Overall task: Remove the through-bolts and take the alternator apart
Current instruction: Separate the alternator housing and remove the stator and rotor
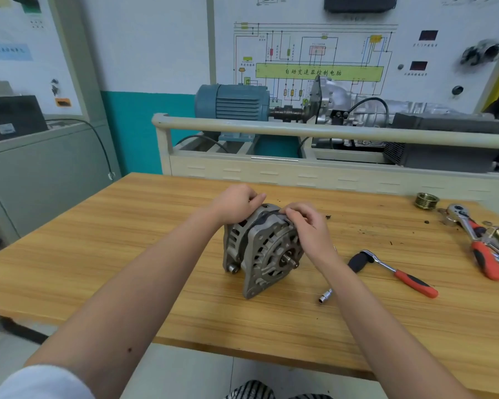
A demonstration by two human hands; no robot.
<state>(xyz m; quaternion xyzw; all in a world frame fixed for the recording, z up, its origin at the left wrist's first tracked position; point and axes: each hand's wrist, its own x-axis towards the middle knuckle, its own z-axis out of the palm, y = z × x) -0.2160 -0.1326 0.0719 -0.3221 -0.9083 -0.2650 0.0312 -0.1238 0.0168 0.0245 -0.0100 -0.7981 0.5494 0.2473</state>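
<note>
The fingers (255, 198) of the left hand (236, 204) are curled over the far top edge of the alternator (261, 250), gripping the rear housing near a mounting ear. The right hand (307, 223) lies on the top right of the same housing, its fingers bent and pressed together with the tips at the seam between the two case halves; whether they pinch a through-bolt there cannot be told. Both bare forearms reach in from the near edge, the left with a white sleeve (38, 383) at the lower left corner.

The alternator stands on its edge near the middle of the wooden counter (98, 254), its front face with the bare shaft (290, 260) turned toward the near right. A mounting lug with a bushing shows at its lower left.

Just right of the right forearm a small socket (325, 296) lies on the counter. Further right rests a ratchet wrench (395, 272) with a red and black handle, a dark socket on its head. Near the far right edge a brass-coloured grooved pulley (427, 200) stands, and beside it a second ratchet (473, 237) with an orange handle lies among other metal tools. Dark crumbs of dirt are scattered on the wood between them.

Beyond the counter a cream training stand (271, 168) carries a blue electric motor (234, 103) coupled to a silver gearbox (366, 110), with a wiring diagram board (314, 53) on the wall behind.
</note>
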